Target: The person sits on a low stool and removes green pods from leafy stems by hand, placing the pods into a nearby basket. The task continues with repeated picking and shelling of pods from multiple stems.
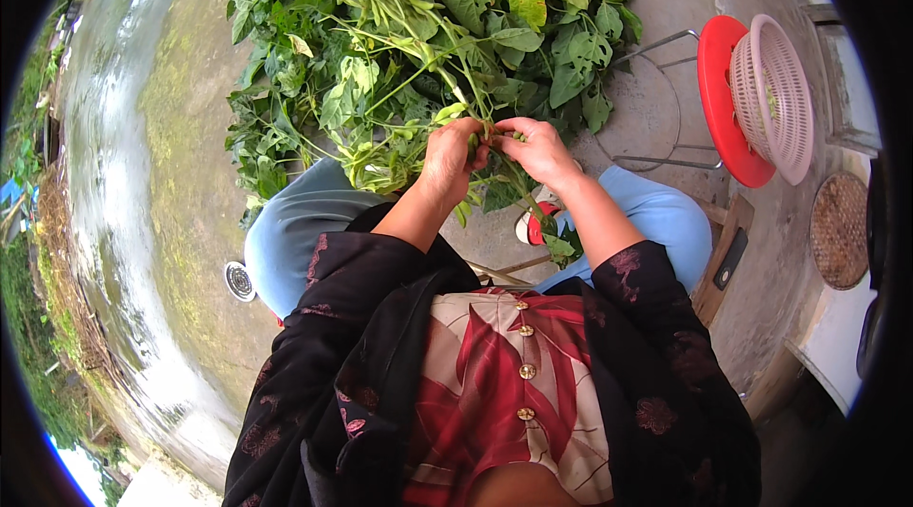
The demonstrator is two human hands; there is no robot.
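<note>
Both my hands meet in front of my knees on a leafy soybean plant bearing green pods. My left hand [451,152] is curled around some green pods and the stem. Close beside it, my right hand [535,147] pinches at the same stem, with a few green pods [519,137] showing at its fingers. Pale pods [449,112] hang on the stem just above my left hand. The plant's stalk [449,79] runs up over a large heap of cut soybean plants [456,0], and its lower part passes down between my legs. My fingertips partly hide each other.
At the right, a pink plastic colander [774,100] with bits of green inside rests on a red round stool [717,100] with metal legs. A woven round tray [840,230] lies farther right. A small round metal object [239,281] is by my left knee, on the concrete ground [192,172].
</note>
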